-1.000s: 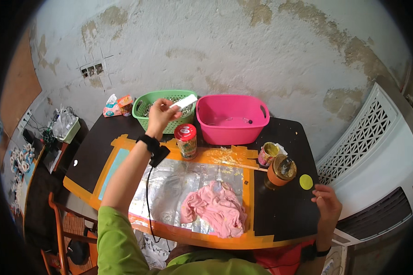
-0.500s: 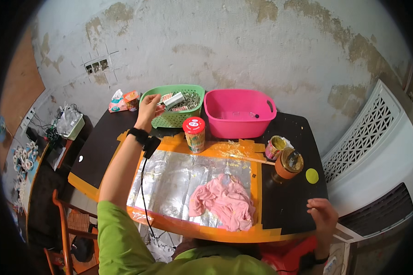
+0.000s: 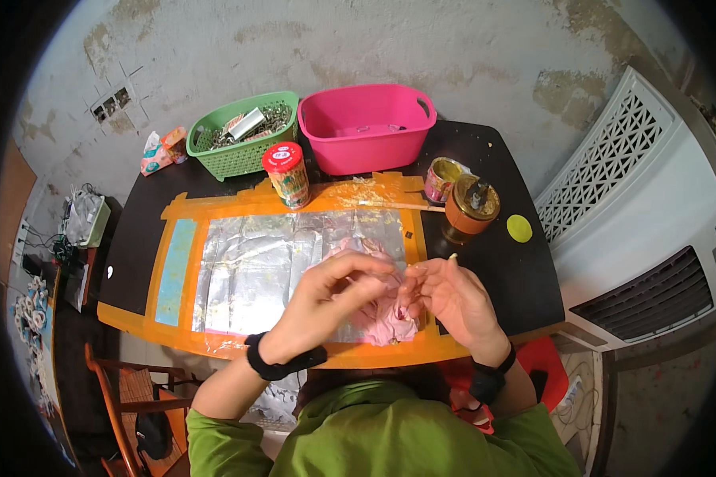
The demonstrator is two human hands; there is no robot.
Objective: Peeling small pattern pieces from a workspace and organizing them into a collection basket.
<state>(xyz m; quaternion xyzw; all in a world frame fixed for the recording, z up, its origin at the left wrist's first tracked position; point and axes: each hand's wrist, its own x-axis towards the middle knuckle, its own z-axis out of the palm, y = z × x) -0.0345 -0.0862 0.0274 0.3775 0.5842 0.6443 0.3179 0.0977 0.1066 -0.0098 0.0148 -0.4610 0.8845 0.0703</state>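
Observation:
Both my hands are raised over the pink cloth (image 3: pixel 391 322) on the silver-sheeted work area (image 3: pixel 247 278), fingertips close together. My left hand (image 3: pixel 326 298) has its thumb and fingers drawn together in a pinch; whatever they hold is too small to make out. Half-bent, with fingers apart, my right hand (image 3: pixel 461 306) faces it and shows nothing I can name in its grasp. The crumpled cloth lies beneath and is partly covered by the hands. Each wrist wears a black band.
Along the back stand a green basket (image 3: pixel 243 155) of small metal pieces and a pink tub (image 3: pixel 366 147). A red-lidded canister (image 3: pixel 286 176) is before them. To the right are an opened tin (image 3: pixel 440 189), an orange-banded jar (image 3: pixel 456 226), a stick (image 3: pixel 402 207) and a yellow disc (image 3: pixel 519 228).
My left hand has come back from the green basket to above the cloth. My right hand has moved in from the table's right edge to meet it. The view has tilted downward.

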